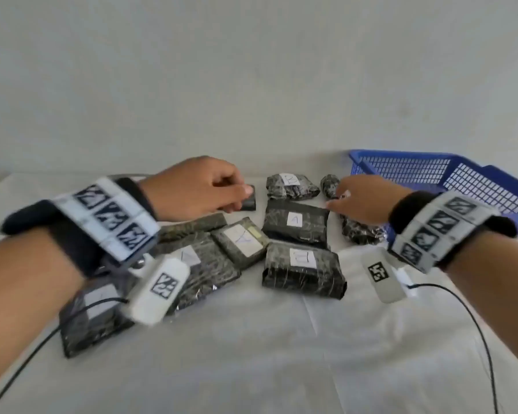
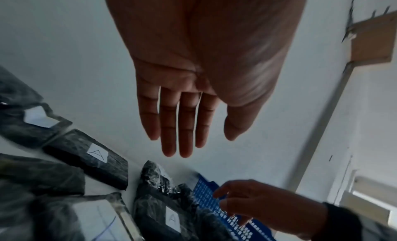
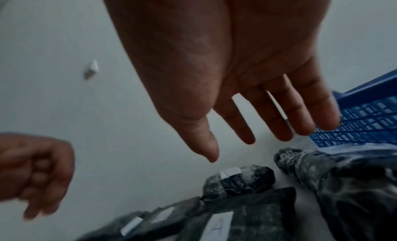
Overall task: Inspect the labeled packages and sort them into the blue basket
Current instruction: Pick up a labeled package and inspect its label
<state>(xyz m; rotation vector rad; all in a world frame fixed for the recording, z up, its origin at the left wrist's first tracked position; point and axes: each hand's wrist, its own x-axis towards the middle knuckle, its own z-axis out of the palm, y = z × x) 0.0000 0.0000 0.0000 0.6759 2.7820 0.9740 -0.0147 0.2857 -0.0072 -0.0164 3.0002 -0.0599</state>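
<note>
Reaching over the counter [image 1: 251, 339], both hands hold nothing: left hand [image 2: 182, 112] and right hand [image 3: 257, 109] have straight, spread fingers, likely choosing among the packages [image 1: 302, 268] clustered mid-counter, with the blue basket [image 1: 473, 186] empty at the far right corner.

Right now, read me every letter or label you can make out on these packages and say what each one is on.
"A": white label on the middle package.
"A": label on the left flat package.
Label on the front package: mark unclear.
Label on the far package: blurred.
Wristband markers: patterns, no words.
Blue basket: no text.
</note>
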